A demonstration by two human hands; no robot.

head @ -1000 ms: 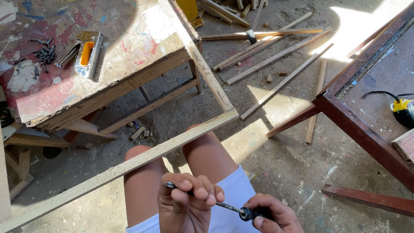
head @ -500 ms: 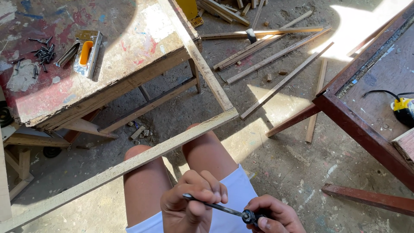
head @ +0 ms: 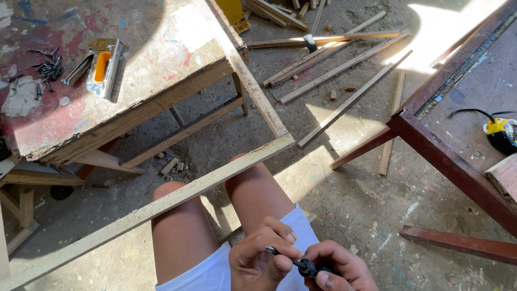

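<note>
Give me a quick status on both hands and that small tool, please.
Left hand pinching the thin metal shaft. Right hand gripping the small dark-handled tool over the lap. Wooden frame rail lies across the knees, apart from the hands.

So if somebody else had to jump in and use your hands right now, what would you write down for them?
Left hand: fingers closed around the thin dark metal shaft, over the lap.
Right hand: gripping the black handle end of the same small tool.
Nearby: a long wooden strip lies across the knees; staple gun and loose nails sit on the paint-stained table; yellow power tool on the red bench to the right.
Done: tool is held in both hands.
Left: the strip shows no work yet.
</note>
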